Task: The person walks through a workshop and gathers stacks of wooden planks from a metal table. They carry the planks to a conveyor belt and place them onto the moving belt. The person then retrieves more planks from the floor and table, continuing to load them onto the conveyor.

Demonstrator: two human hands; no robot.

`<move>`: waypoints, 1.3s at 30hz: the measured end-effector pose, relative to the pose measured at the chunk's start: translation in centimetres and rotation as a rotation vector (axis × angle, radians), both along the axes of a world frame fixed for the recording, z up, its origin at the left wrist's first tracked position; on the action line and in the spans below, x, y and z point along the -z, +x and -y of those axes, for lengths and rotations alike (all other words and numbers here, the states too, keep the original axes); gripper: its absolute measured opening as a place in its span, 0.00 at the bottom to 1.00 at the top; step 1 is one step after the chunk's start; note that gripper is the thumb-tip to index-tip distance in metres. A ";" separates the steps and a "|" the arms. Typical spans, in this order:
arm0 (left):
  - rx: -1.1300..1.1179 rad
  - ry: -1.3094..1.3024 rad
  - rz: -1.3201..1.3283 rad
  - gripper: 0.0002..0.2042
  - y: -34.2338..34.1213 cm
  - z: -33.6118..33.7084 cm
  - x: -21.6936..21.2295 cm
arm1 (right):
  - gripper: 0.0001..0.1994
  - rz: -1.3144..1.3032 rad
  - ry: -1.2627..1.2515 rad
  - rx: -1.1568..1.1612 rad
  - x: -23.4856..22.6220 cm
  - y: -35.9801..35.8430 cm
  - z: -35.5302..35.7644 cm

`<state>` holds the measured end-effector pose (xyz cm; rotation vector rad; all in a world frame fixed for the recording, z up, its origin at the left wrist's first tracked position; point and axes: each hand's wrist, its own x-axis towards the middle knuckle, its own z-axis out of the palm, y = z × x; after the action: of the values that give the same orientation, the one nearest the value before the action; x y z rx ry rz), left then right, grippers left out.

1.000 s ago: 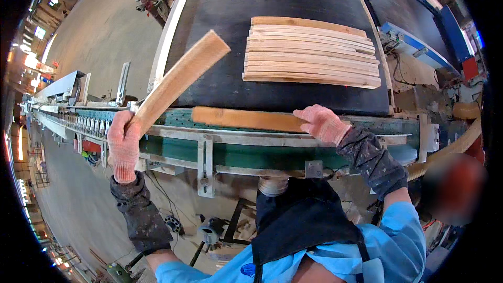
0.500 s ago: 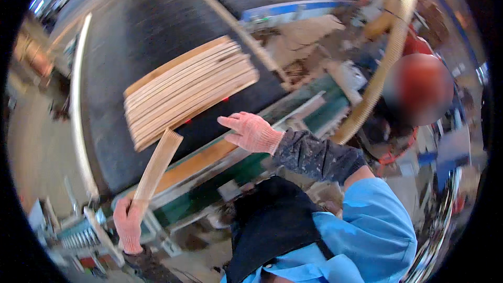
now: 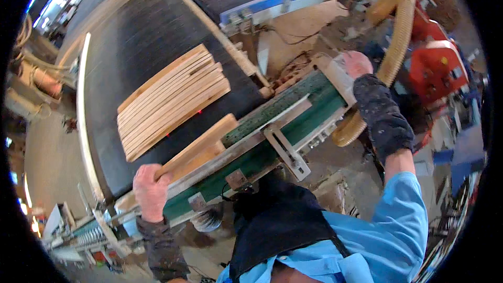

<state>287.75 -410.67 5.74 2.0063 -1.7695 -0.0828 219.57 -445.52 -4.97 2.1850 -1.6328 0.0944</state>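
My left hand (image 3: 151,191), in a pinkish work glove, is closed around the near end of a wooden strip (image 3: 204,143). The strip slants up to the right, along the edge of a green conveyor belt (image 3: 251,153) with a metal guide rail. Far off to the right, my right hand (image 3: 358,65), gloved alike, is at the pale housing (image 3: 335,79) at the belt's end; its fingers are blurred and partly hidden. Beyond the left hand, a row of wooden strips (image 3: 173,99) lies side by side on a wide black belt (image 3: 141,26).
A ribbed yellow hose (image 3: 396,36) hangs down at the right, beside a red machine (image 3: 437,68). A slotted metal bracket (image 3: 287,152) juts toward me from the green conveyor. A long white rail (image 3: 82,110) borders the black belt on the left.
My right hand has swung right, from over the conveyor's middle to its end. My left hand has come up and right, laying its strip along the conveyor edge. My view has shifted.
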 end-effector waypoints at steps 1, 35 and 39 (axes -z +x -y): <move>-0.007 -0.030 0.078 0.14 -0.7 0.3 -0.2 | 0.11 0.002 0.095 0.052 -0.2 -0.7 0.3; 0.084 0.548 -0.628 0.17 0.0 2.2 -0.4 | 0.28 0.719 0.114 0.015 -2.3 7.9 -2.7; -0.129 0.967 -0.922 0.15 -2.5 3.2 -3.4 | 0.25 1.017 0.148 -0.172 -0.9 10.6 -6.7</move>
<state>285.27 -413.83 9.16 2.0336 -1.0120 -1.7705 230.21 -438.85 -4.02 2.5556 -1.9207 1.3572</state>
